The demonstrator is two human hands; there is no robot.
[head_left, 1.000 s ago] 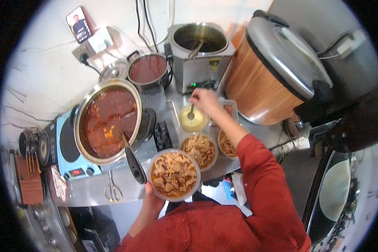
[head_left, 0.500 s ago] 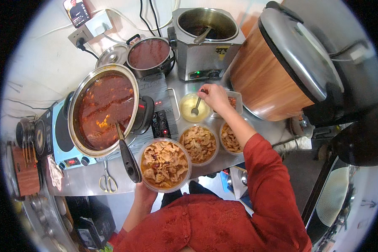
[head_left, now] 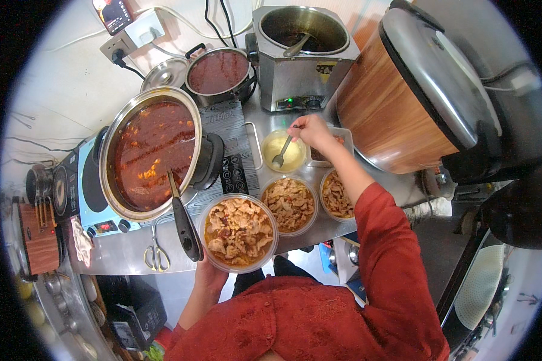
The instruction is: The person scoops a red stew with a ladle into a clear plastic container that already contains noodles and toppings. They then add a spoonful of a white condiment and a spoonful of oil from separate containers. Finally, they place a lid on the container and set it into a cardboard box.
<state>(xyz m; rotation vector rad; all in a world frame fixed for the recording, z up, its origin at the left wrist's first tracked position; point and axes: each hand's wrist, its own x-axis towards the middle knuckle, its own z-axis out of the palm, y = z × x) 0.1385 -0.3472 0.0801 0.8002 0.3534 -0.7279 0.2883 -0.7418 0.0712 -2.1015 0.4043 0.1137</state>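
Note:
My left hand (head_left: 209, 278) is wrapped round the underside of a clear round tub of cooked meat slices (head_left: 238, 231), held at the counter's front edge. Most of its fingers are hidden beneath the tub. My right hand (head_left: 311, 133) pinches the dark handle of a small spoon (head_left: 279, 159). The spoon's bowl is over a clear bowl of pale yellow stuff (head_left: 287, 150); whether it touches the contents I cannot tell. Two more tubs of meat, a middle one (head_left: 290, 204) and a right one (head_left: 337, 195) partly behind my forearm, stand on the counter.
A large pot of red broth (head_left: 150, 150) with a black-handled ladle (head_left: 185, 222) stands at left. Behind are a smaller pot (head_left: 218, 71), a steel warmer (head_left: 301, 78) and a wood-patterned cooker (head_left: 397, 96). Scissors (head_left: 155, 256) lie near the front edge; a small tray (head_left: 342, 135) sits by my right hand.
The view has shifted slightly. My right hand still holds the spoon over the yellow bowl, and my left hand keeps the tub in about the same place.

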